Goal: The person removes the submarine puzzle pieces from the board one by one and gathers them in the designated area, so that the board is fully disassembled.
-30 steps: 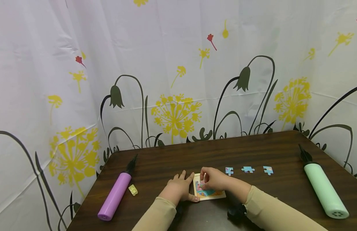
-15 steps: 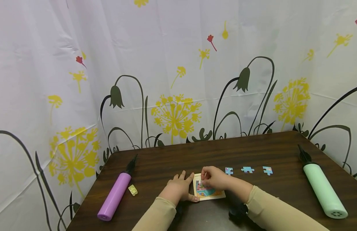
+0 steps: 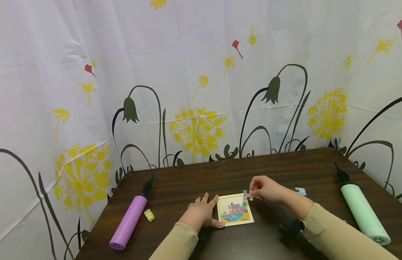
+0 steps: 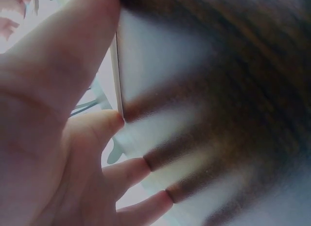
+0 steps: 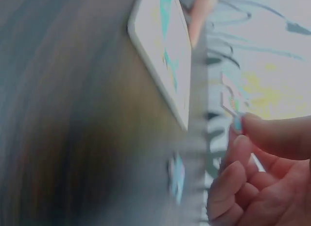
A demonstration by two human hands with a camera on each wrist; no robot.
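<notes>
A small wooden puzzle board (image 3: 225, 203) lies on the table, with part of a colourful picture filled in and bare wood along its top and left. My left hand (image 3: 201, 213) rests beside it with fingers spread, the fingertips and thumb at its left side. In the left wrist view, the fingers (image 4: 131, 171) touch the tabletop. My right hand (image 3: 268, 188) pinches a pink-and-blue puzzle piece (image 3: 247, 195) between thumb and finger, raised at the board's upper right corner. The right wrist view shows this piece (image 5: 230, 95) tilted up, above the table.
One loose blue puzzle piece (image 3: 301, 191) shows behind the right forearm; another, blurred piece (image 5: 177, 180) lies near the board. To the left are a purple pump (image 3: 129, 222) and a yellow block (image 3: 149, 215). A green pump (image 3: 364, 213) lies at the right. A flowered curtain (image 3: 201, 90) hangs behind.
My right hand has moved from over the board to the right and slightly up, with a puzzle piece in its fingers. It now covers loose pieces seen earlier. The left hand stays in place.
</notes>
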